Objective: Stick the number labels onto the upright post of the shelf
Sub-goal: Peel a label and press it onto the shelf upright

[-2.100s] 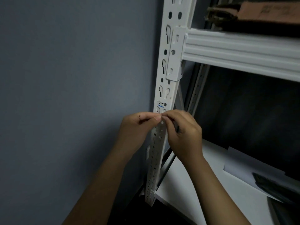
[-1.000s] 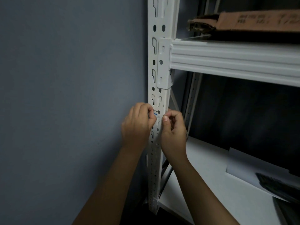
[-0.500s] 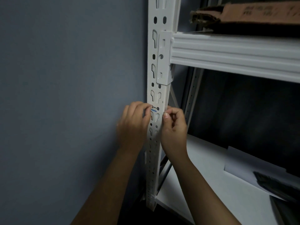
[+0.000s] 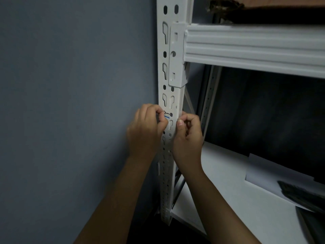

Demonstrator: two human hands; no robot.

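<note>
A white slotted upright post (image 4: 171, 41) of a metal shelf runs down the middle of the view. A small label (image 4: 167, 115) with a black mark and a blue line lies on the post's front face, just below a pair of keyhole slots. My left hand (image 4: 145, 131) is on the post's left edge, its curled fingers pinching the label's left end. My right hand (image 4: 188, 138) is curled against the post's right edge at the same height, thumb up beside the label. How much of the label is stuck down is hidden by my fingers.
A grey wall (image 4: 70, 103) stands left of the post. A white beam (image 4: 255, 50) joins the post at the top right, with a cardboard box (image 4: 263, 4) above it. The lower white shelf board (image 4: 237, 208) carries a paper sheet (image 4: 274, 175) and a dark object (image 4: 302, 192).
Both hands moved up the post a little and apart to its two edges since 2 s ago. In the last half second they have held almost still at the label.
</note>
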